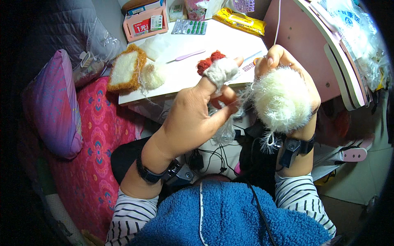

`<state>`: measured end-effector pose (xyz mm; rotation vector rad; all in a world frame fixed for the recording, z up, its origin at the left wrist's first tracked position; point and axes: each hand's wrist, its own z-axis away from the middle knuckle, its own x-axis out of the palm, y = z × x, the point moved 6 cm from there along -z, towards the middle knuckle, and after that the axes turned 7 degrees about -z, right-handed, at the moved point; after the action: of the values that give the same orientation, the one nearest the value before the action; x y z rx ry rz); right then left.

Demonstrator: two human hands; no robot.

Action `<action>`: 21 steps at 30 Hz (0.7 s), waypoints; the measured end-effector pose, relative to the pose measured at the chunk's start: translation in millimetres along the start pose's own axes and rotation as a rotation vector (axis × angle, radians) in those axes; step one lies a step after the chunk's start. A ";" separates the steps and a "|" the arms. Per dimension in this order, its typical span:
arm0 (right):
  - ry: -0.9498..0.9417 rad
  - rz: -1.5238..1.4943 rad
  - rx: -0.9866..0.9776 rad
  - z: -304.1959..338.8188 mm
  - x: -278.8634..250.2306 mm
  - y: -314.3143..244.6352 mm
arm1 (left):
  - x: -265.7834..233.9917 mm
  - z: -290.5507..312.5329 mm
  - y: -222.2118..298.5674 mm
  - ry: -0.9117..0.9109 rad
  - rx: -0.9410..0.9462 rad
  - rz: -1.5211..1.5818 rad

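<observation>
Blue fleece (234, 215) below, cream yarn ball (283, 100) against right of two hands (298, 65)

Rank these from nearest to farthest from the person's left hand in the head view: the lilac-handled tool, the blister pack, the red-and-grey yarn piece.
From the left hand:
1. Red-and-grey yarn piece: touching its fingers.
2. Lilac-handled tool: beyond the hand, on the white table.
3. Blister pack: farther back, toward the table's far side.
</observation>
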<state>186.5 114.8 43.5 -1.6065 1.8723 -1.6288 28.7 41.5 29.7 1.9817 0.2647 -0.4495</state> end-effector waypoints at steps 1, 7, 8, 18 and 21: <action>-0.038 -0.027 -0.019 0.3 0.2 -0.8 | -2.0 -0.1 -1.8 0.019 -0.014 0.055; -0.082 -0.134 -0.166 0.7 -5.8 -21.9 | -34.9 -0.6 -6.0 0.174 -0.035 0.354; -0.050 -0.148 -0.164 2.3 -7.1 -25.2 | -44.9 0.5 -5.3 0.226 -0.036 0.349; -0.169 -0.721 -0.298 13.2 11.1 -56.0 | -123.4 11.4 -7.9 0.445 0.077 0.423; -0.129 -0.767 -0.383 17.8 8.9 -64.3 | -136.1 17.1 -16.1 0.536 0.027 0.432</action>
<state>233.0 109.4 92.0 -2.7691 1.6653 -1.3598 -103.9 34.8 67.6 2.0832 0.1529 0.3633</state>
